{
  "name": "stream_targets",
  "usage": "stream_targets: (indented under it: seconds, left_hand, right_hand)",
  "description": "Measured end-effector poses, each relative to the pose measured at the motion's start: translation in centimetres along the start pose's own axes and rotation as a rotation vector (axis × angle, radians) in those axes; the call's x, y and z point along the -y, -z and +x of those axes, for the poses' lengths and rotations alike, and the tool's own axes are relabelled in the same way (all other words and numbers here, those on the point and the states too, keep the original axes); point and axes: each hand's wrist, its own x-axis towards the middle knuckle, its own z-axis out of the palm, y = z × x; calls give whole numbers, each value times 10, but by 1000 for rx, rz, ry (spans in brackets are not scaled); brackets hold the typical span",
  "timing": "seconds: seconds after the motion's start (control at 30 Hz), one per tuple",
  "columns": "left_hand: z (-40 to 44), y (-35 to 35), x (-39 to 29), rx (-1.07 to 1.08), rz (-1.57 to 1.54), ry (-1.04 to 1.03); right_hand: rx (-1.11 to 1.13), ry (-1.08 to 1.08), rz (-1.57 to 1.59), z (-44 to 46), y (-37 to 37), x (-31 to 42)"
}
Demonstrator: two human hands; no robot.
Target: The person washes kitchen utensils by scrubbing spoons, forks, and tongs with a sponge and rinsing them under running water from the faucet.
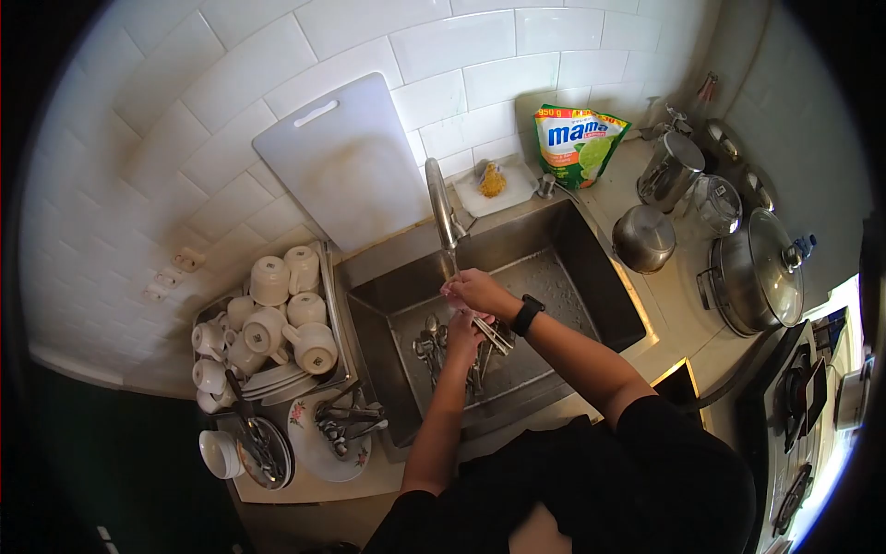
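Observation:
Both my hands are over the metal sink, just under the faucet. My left hand is closed around a bundle of cutlery, whose handles stick out to the right. My right hand, with a black watch on its wrist, is closed at the faucet's mouth, touching or nearly touching the left; what its fingers hold is too small to make out. Several spoons lie on the sink floor beside and below my left hand.
White mugs and plates fill a rack at the left. More cutlery lies on a floral plate in front. A cutting board leans on the wall. Behind the sink stands a green pouch; pots and a stove are right.

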Motion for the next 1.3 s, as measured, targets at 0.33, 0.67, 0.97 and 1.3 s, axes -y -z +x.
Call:
stream_targets:
  seconds: [0.33, 0.67, 0.97, 1.3]
  left_hand:
    - [-23, -43, -30, -126, 311, -50]
    - [-1, -40, -9, -86, -86, -161]
    - [-21, -47, -36, -69, -55, -239]
    - [-13, -33, -27, -29, 300, -516]
  right_hand:
    - [-273, -54, 57, -51, 28, 16]
    - [19, -315, 368, -95, 8, -61]
    - [59, -304, 303, -103, 12, -50]
    - [66, -322, 307, -109, 20, -57]
